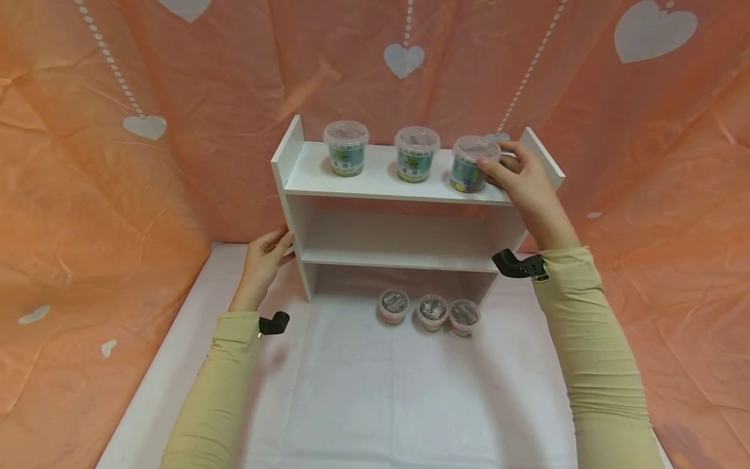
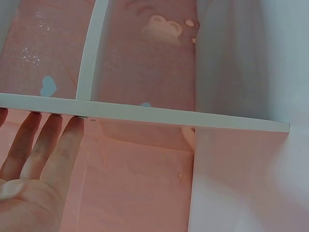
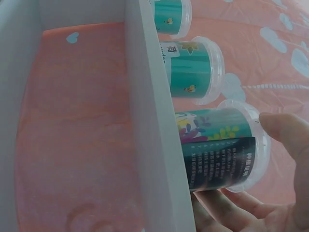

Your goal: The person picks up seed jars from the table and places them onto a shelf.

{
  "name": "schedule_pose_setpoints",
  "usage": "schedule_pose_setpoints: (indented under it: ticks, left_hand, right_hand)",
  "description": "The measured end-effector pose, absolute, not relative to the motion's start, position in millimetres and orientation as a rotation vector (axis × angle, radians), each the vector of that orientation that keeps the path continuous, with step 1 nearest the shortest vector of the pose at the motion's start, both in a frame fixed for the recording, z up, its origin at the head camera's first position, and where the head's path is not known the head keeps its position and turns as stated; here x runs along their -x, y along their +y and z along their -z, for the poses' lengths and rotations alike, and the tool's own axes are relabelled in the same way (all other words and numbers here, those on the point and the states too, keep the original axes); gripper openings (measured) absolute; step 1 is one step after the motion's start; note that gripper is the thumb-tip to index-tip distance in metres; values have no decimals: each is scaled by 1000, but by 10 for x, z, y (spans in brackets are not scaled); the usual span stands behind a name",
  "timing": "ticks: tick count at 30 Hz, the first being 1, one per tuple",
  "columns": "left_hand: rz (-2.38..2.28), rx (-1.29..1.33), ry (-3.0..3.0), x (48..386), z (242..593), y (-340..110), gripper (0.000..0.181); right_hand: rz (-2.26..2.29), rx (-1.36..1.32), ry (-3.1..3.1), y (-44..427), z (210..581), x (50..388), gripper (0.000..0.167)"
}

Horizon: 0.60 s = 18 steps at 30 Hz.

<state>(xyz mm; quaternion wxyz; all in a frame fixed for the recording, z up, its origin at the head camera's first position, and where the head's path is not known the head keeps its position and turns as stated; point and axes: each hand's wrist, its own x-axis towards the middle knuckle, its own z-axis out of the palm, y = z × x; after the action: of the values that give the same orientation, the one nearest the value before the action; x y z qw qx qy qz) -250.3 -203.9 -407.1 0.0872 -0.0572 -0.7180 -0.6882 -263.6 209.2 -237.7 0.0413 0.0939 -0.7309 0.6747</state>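
Observation:
A white shelf unit (image 1: 387,238) stands on the table, with three clear-lidded plastic tubs with teal labels on its top board. My right hand (image 1: 524,176) grips the rightmost tub (image 1: 467,172) between thumb and fingers. In the right wrist view that tub (image 3: 222,150) stands on the board, its dark printed panel showing. The middle tub (image 1: 415,163) and the left tub (image 1: 347,156) stand upright in a row beside it. My left hand (image 1: 265,260) touches the unit's left side; in the left wrist view its straight fingers (image 2: 60,154) rest against the panel edge (image 2: 140,112).
Three small pinkish tubs (image 1: 432,311) with clear lids stand on the white tablecloth (image 1: 387,397), before the unit's lower right part. An orange-pink backdrop (image 1: 246,78) with white hearts hangs behind and at both sides. Black wrist straps (image 1: 518,264) sit at the sleeves.

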Motion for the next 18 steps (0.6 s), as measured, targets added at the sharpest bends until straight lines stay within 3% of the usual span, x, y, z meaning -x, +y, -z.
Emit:
schedule_pose_setpoints:
  ticks: [18]
  left_hand:
    - [2032,180,-2156,2493,4076,-2048,54]
  right_hand:
    - [-1980,-266,-2259,2082,2384,2692,64]
